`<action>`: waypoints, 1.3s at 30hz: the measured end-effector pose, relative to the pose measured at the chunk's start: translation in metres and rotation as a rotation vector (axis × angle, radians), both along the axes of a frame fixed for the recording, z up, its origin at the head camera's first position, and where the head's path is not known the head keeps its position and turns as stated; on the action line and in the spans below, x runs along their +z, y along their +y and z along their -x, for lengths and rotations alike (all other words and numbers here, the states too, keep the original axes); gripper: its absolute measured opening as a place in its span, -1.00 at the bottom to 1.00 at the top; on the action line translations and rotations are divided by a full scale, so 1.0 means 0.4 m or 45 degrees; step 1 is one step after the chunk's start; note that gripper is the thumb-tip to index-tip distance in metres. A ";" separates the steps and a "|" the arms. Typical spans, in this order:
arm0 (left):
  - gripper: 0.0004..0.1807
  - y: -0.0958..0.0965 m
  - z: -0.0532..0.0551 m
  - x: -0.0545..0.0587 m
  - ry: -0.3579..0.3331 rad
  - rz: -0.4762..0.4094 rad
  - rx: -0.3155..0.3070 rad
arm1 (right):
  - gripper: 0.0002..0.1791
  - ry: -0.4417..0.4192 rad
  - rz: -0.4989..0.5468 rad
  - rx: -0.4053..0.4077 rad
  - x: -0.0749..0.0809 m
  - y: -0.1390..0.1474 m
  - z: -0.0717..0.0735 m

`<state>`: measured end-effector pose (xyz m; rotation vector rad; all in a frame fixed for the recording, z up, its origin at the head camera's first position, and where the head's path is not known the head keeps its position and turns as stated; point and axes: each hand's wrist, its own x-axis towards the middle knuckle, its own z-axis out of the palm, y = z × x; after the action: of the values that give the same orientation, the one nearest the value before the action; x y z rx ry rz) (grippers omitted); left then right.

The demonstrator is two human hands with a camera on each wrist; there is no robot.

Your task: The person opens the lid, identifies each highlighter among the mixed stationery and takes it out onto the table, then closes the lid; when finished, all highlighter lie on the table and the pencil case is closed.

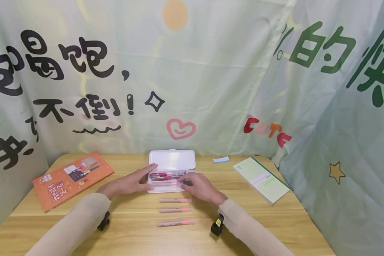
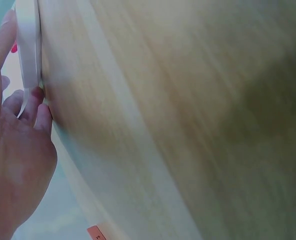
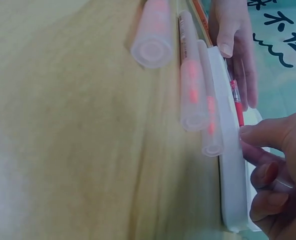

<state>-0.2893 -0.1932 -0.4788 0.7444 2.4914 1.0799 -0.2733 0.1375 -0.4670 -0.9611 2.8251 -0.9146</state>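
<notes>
A white pencil case (image 1: 172, 159) lies with its lid raised at the back of the table, with several red pens (image 1: 166, 176) inside. My left hand (image 1: 129, 182) spans its left end: the thumb touches the front corner and the fairly straight fingers reach to the lid side. Over the right half, my right hand (image 1: 201, 186) pinches the right end of a pink highlighter (image 1: 164, 184) lying along the case's front; its fingers partly hide that end. A small dark thing (image 1: 187, 182) shows beside these fingers. Three more highlighters (image 1: 175, 210) lie in rows before the case.
An orange book or box (image 1: 73, 181) lies at the left. At the right are a pale green notebook (image 1: 261, 180) and a small blue strip (image 1: 221, 159). A printed curtain (image 1: 211, 89) hangs behind the table (image 1: 131, 227).
</notes>
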 end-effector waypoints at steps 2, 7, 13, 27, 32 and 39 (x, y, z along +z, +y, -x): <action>0.08 -0.002 0.001 -0.002 0.002 -0.002 0.004 | -0.77 -0.003 -0.022 0.015 0.003 -0.003 0.001; 0.09 -0.003 0.000 -0.003 0.005 0.001 0.005 | -0.71 -0.037 -0.123 0.085 0.015 -0.013 0.005; 0.06 0.001 -0.002 0.002 0.002 -0.006 -0.001 | -0.71 -0.031 -0.212 0.147 0.025 -0.021 0.009; 0.05 0.002 -0.009 0.014 -0.001 -0.021 -0.007 | -0.86 -0.051 -0.183 0.125 0.014 -0.021 0.017; 0.05 0.001 -0.010 0.015 0.004 -0.023 -0.009 | -0.89 -0.103 -0.042 0.113 0.013 -0.015 0.019; 0.05 0.002 -0.008 0.008 0.007 -0.015 -0.014 | -0.89 -0.084 0.098 0.083 0.013 0.011 0.011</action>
<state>-0.2862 -0.1924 -0.4757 0.7648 2.4848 1.0910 -0.2778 0.1417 -0.4619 -1.0048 2.7058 -1.0349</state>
